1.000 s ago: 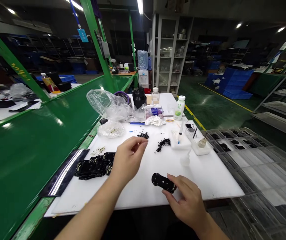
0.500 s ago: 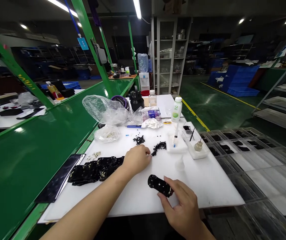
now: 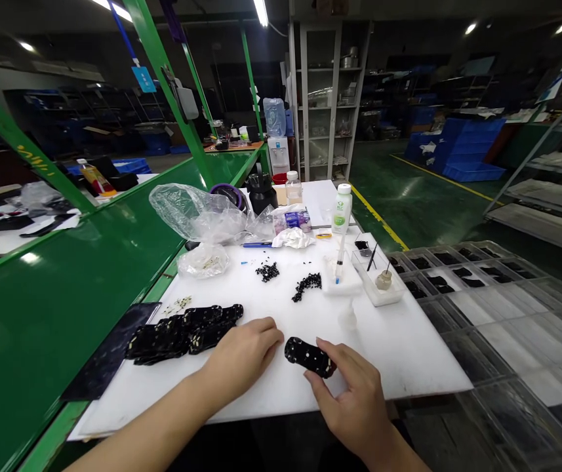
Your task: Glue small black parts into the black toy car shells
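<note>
My right hand [image 3: 354, 393] pinches one end of a black car-shaped part [image 3: 306, 356] between thumb and fingers, above the front of the white table. The part has small pale spots on its upper face. Close to its left end is my left hand [image 3: 246, 354], with fingers bent and pressed together; whatever they hold, if anything, is too small or hidden. Left of that hand lies a stack of similar black parts [image 3: 182, 333]. Beyond the hands sit two piles of tiny black pieces, one a loose heap [image 3: 267, 271] and one a curved band [image 3: 306, 286].
A small white squeeze bottle [image 3: 348, 317], a syringe [image 3: 340, 262] and a clear tray [image 3: 381, 282] stand at the right. Plastic bags [image 3: 202, 216], a tissue pack [image 3: 292, 219] and a white bottle [image 3: 342, 210] are farther back. Compartmented trays [image 3: 482, 314] lie beyond the table's right edge.
My left hand has drawn back from beside the curved pile of tiny black pieces toward the black part. My right hand still holds that part; the view has shifted slightly.
</note>
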`<move>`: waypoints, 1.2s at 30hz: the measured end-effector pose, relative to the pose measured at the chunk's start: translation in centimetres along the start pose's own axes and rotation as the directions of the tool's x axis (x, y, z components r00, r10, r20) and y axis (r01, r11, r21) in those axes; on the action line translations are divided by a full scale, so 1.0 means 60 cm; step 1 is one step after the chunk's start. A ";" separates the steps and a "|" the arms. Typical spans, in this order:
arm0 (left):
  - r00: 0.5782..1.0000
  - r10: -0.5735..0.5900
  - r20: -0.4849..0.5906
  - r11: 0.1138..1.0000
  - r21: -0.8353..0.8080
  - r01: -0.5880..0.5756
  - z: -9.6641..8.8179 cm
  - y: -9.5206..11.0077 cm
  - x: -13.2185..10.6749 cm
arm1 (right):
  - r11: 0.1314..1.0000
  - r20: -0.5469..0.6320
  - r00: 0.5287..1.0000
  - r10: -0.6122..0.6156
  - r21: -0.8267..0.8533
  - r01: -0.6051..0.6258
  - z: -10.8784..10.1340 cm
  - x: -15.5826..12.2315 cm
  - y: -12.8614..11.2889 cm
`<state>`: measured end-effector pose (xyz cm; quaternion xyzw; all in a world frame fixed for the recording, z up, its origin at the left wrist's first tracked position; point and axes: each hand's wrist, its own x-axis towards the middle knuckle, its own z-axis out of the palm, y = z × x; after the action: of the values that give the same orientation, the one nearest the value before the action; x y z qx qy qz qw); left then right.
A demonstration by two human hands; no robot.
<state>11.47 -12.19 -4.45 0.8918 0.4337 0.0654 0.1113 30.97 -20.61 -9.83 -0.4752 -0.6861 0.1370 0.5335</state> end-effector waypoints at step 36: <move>0.898 -0.427 -0.102 0.719 -0.641 0.269 0.024 0.061 -0.044 | 0.988 -0.110 0.987 0.116 -0.093 -0.126 0.004 0.000 0.010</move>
<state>12.90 -16.66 -4.97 0.6934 0.5599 0.2881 0.3503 31.07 -20.21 -10.32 -0.5487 -0.6333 0.1097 0.5347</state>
